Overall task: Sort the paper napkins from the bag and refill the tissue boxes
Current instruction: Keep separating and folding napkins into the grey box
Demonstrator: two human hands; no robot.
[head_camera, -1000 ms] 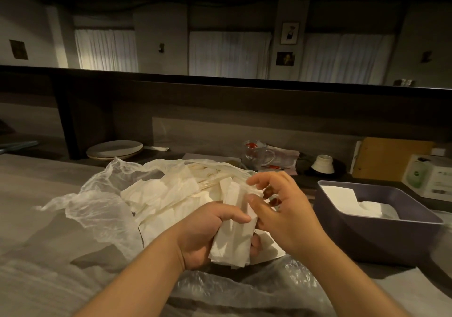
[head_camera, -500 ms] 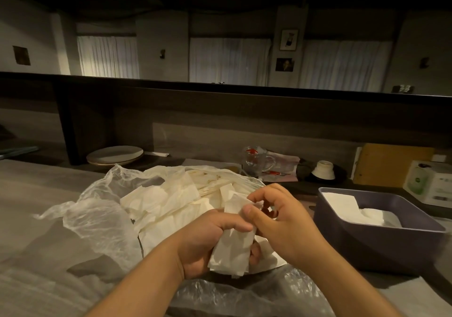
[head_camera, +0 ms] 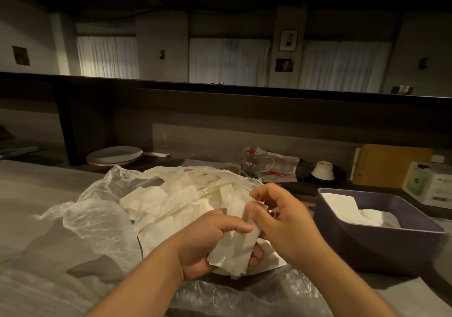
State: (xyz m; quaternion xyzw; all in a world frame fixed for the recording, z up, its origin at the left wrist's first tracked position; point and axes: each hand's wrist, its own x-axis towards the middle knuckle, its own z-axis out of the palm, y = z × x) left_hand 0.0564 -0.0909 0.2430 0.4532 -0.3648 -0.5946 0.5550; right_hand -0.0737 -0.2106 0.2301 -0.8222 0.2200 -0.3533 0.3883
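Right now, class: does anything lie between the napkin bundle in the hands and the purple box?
Nothing visible. The napkin bundle is held just left of the purple box; only the right hand holding it lies toward the box.

Right hand [head_camera: 288,221] sits lower on the napkin bundle [head_camera: 238,239] than 1.0 s ago; fingers, then spread above the top edge, now curl in, thumb pressed against the upper napkin. Left hand [head_camera: 210,246] grip reads slightly tighter, bundle a little more crumpled. Camera view tilts slightly downward.
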